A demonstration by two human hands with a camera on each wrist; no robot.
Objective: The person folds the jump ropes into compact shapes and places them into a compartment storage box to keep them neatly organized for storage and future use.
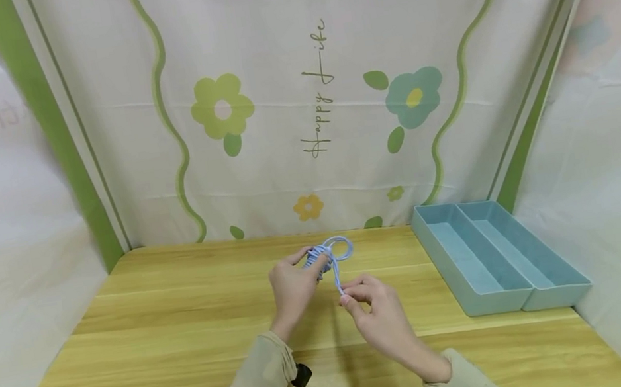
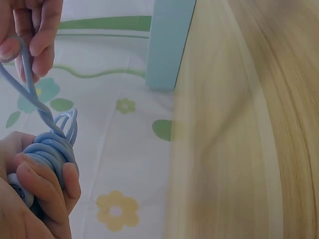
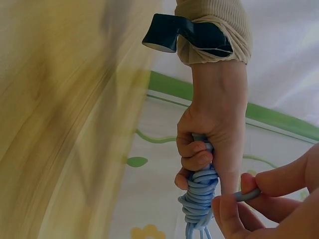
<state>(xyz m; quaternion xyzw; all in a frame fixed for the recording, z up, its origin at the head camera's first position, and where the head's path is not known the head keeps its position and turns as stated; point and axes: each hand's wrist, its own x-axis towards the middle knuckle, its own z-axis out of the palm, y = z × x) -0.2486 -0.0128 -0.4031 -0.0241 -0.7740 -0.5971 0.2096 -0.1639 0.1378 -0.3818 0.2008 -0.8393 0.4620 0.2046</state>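
Observation:
A light-blue cord [image 1: 335,271] is wound into a tight bundle above the table, with loops standing out at its far end. My left hand [image 1: 294,291] grips the bundle, its fingers curled round the coils [image 2: 50,153]. Close by on the right, my right hand [image 1: 382,318] pinches a doubled length of the cord between thumb and fingers. That length runs taut from the coils, twisted near its base in the left wrist view. In the right wrist view the wraps [image 3: 199,196] stick out past the left hand's fingers, and a bent piece of cord shows at the right hand's fingertips.
A blue-green tray [image 1: 497,296] with two long compartments stands at the table's back right. Under the hands lies the wooden table [image 1: 159,350]. Flower-printed cloth [image 1: 283,171] hangs behind and on both sides. Black straps [image 3: 207,37] sit at the wrists.

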